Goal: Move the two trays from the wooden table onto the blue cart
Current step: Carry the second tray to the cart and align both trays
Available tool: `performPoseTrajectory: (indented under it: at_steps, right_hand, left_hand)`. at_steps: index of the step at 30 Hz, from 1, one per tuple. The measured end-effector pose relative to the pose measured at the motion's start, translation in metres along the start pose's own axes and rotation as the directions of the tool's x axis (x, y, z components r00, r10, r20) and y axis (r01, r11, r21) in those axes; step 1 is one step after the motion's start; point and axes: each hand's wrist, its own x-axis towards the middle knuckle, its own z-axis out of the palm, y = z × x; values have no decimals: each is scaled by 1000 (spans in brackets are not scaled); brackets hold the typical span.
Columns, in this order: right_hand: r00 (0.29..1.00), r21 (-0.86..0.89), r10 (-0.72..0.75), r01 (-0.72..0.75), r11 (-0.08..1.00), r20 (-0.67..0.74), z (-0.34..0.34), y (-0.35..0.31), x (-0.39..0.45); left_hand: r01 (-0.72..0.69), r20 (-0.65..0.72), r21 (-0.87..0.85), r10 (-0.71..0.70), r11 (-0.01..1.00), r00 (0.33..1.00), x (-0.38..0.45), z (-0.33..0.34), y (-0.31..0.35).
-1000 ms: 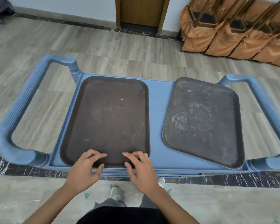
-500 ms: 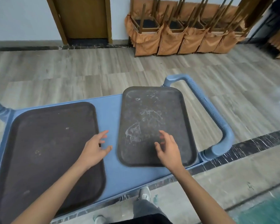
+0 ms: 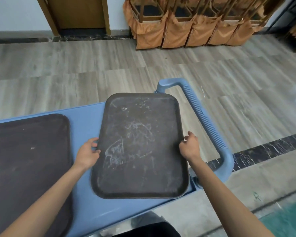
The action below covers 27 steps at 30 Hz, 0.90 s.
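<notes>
Blue cart (image 3: 85, 127) carries both trays. Scuffed tray (image 3: 140, 147) sits at the cart's right end, near the ribbed handle (image 3: 203, 118). It looks a bit skewed to the cart edges, and its far right corner covers the handle post. Can't tell if it's lying flat on the deck or lifted slightly.

Left hand (image 3: 87, 153) is on the tray's left long edge, about halfway along, fingers (image 3: 94, 142) curled over the rim. Right hand (image 3: 190, 147) is on the opposite long edge at about the same height, fingers bent around the rim, thumb up. Both hands are closed on that tray, one per side.

Second tray (image 3: 29, 159), darker brown and cleaner, lies on the left part of the cart, cut off by the frame edge. Nobody touching it. A strip of bare blue deck separates the two trays.

Background: grey plank floor (image 3: 75, 69), wooden door (image 3: 79, 12) in the far wall, a row of upturned chairs with orange covers (image 3: 186, 26) against it. Wooden table not in view.
</notes>
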Motion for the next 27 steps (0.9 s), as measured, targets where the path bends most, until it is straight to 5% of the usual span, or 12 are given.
performPoseTrajectory:
  at_steps: [13,22,27]
  right_hand:
    - [982,115,-36,14,993,184,0,6,53]
    - [978,-56,-65,77,995,197,8,3,51]
    - [957,-214,-181,230,949,229,18,-12,47]
  left_hand:
    - [171,-118,-38,-175,984,978,-9,23,5]
    - [213,-145,19,-208,977,967,-38,32,2]
    - [210,-141,139,-191,968,971,-47,19,-8]
